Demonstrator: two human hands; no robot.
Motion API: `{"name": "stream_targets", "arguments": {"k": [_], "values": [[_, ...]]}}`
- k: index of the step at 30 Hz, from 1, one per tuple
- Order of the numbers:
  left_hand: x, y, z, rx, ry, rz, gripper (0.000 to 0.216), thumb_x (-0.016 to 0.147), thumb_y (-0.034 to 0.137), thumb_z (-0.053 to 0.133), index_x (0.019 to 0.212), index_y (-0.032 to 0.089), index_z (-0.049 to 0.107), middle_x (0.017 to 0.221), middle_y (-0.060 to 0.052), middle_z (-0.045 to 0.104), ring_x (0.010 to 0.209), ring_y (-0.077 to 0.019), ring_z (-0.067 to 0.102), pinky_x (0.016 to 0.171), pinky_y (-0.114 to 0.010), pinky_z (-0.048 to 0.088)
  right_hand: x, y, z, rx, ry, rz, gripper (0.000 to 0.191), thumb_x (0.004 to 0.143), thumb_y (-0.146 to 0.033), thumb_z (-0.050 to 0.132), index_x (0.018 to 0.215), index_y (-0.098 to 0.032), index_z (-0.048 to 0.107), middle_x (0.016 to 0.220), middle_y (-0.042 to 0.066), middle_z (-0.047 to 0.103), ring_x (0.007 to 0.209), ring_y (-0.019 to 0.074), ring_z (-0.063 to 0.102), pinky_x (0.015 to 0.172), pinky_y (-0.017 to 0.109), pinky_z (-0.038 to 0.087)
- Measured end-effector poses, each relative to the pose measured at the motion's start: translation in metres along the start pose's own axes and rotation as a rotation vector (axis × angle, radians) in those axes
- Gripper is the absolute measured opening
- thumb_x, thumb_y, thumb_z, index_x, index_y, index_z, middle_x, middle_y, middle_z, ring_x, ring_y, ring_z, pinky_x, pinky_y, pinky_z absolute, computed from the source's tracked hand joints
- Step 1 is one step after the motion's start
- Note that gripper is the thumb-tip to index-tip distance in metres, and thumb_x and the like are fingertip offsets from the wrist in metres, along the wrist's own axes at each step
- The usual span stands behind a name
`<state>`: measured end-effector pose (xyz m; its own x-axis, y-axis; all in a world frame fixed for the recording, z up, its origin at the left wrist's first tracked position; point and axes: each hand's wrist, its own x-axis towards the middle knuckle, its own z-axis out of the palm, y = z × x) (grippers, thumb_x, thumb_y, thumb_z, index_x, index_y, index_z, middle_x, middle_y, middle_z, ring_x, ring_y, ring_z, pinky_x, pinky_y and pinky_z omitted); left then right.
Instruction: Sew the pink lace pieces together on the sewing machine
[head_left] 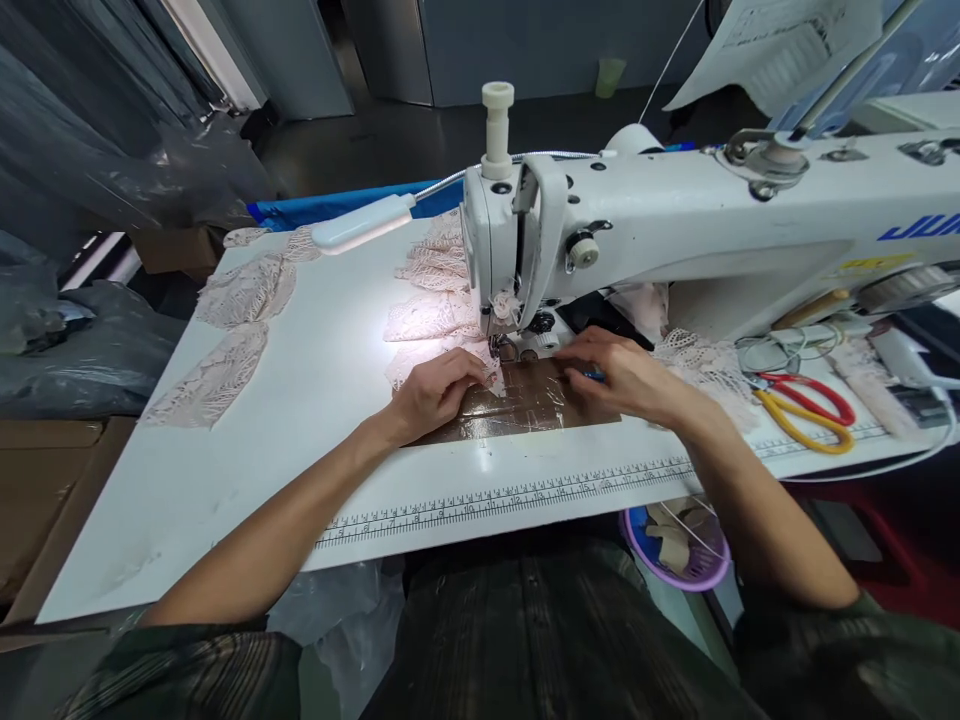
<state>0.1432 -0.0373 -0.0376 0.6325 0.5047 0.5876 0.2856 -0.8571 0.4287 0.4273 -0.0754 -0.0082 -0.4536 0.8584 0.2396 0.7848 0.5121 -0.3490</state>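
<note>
A white industrial sewing machine [675,220] stands on a white table [300,400]. Pale pink lace [435,315] lies under its needle, lit by a small lamp. My left hand [435,392] rests just left of the needle with its fingers curled down on the edge of the lace. My right hand [622,375] lies to the right of the needle on the brown taped plate [525,405], fingers closed round a small blue tool [594,376].
More lace pieces [240,300] lie at the table's far left and behind the machine. Red and yellow scissors [806,410] sit at the right. A ruler strip [510,497] runs along the front edge. A purple basket [686,545] hangs below.
</note>
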Motion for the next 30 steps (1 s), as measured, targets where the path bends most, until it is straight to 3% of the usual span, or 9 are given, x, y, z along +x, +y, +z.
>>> {"name": "stream_targets", "arguments": {"k": [3,7,10,12,16,19,22,25,30], "values": [[0.001,0.001,-0.001,-0.109,-0.026,-0.160,0.027,0.093,0.009,0.039,0.090,0.016,0.065,0.089,-0.006,0.070,0.082,-0.0131,0.068,0.070,-0.029,0.059,-0.019,0.009,-0.003,-0.154,-0.072,0.052,0.024,0.088,-0.021,0.053,0.099,-0.012,0.072,0.094,0.014,0.066,0.080,0.0241,0.064,0.072,0.038,0.055],[0.004,0.006,0.002,-0.203,-0.039,-0.458,0.015,0.092,0.029,0.058,0.099,0.016,0.060,0.077,0.000,0.065,0.062,-0.0096,0.057,0.059,-0.024,0.050,-0.033,0.013,0.011,-0.224,0.046,-0.001,0.031,0.095,-0.023,0.042,0.090,-0.010,0.069,0.093,0.018,0.064,0.082,0.0265,0.064,0.071,0.040,0.055],[0.004,0.006,0.004,-0.330,0.020,-0.590,0.026,0.087,0.034,0.065,0.104,0.017,0.054,0.073,0.001,0.065,0.063,-0.0103,0.058,0.063,-0.024,0.048,-0.034,0.002,0.014,-0.115,0.110,-0.066,0.028,0.098,-0.026,0.039,0.091,-0.014,0.064,0.100,0.017,0.064,0.088,0.0254,0.064,0.077,0.039,0.054],[0.003,0.004,0.004,-0.448,0.029,-0.650,0.037,0.085,0.034,0.068,0.113,0.018,0.049,0.076,0.001,0.068,0.068,-0.0122,0.062,0.066,-0.025,0.048,-0.031,-0.011,0.013,0.029,0.084,-0.057,0.023,0.099,-0.031,0.042,0.089,-0.018,0.057,0.095,0.013,0.065,0.083,0.0218,0.064,0.074,0.035,0.053],[0.002,0.000,0.003,-0.615,0.005,-0.704,0.052,0.080,0.034,0.074,0.120,0.018,0.046,0.079,-0.001,0.073,0.074,-0.0144,0.067,0.071,-0.026,0.049,-0.015,-0.032,0.020,0.232,-0.018,0.081,0.021,0.099,-0.038,0.041,0.091,-0.021,0.049,0.071,0.002,0.061,0.059,0.0163,0.057,0.057,0.028,0.044],[0.002,-0.001,0.003,-0.664,-0.011,-0.716,0.053,0.080,0.034,0.075,0.122,0.017,0.046,0.082,-0.002,0.075,0.079,-0.0159,0.069,0.077,-0.029,0.051,0.003,-0.036,0.031,0.179,-0.008,0.124,0.026,0.099,-0.040,0.040,0.103,-0.017,0.051,0.077,0.005,0.065,0.062,0.0182,0.058,0.056,0.027,0.039],[0.003,0.000,0.002,-0.698,-0.025,-0.722,0.052,0.081,0.034,0.074,0.122,0.017,0.047,0.084,-0.003,0.075,0.084,-0.0167,0.071,0.083,-0.031,0.051,0.020,-0.036,0.038,0.076,-0.031,0.127,0.038,0.102,-0.043,0.030,0.092,-0.018,0.057,0.072,0.005,0.065,0.061,0.0181,0.057,0.056,0.027,0.033],[0.005,0.001,0.000,-0.717,-0.014,-0.742,0.052,0.081,0.031,0.074,0.122,0.017,0.047,0.081,-0.001,0.074,0.079,-0.0145,0.069,0.079,-0.028,0.051,0.029,-0.037,0.041,0.007,-0.044,0.151,0.048,0.103,-0.045,0.025,0.080,-0.019,0.059,0.068,0.005,0.064,0.059,0.0171,0.056,0.056,0.027,0.029],[0.007,0.001,-0.003,-0.714,-0.005,-0.786,0.051,0.079,0.024,0.073,0.122,0.015,0.046,0.076,0.001,0.072,0.070,-0.0117,0.065,0.070,-0.025,0.048,0.033,-0.042,0.040,-0.049,-0.071,0.139,0.047,0.102,-0.045,0.028,0.090,-0.019,0.065,0.073,0.005,0.068,0.062,0.0184,0.059,0.056,0.027,0.030]]}}
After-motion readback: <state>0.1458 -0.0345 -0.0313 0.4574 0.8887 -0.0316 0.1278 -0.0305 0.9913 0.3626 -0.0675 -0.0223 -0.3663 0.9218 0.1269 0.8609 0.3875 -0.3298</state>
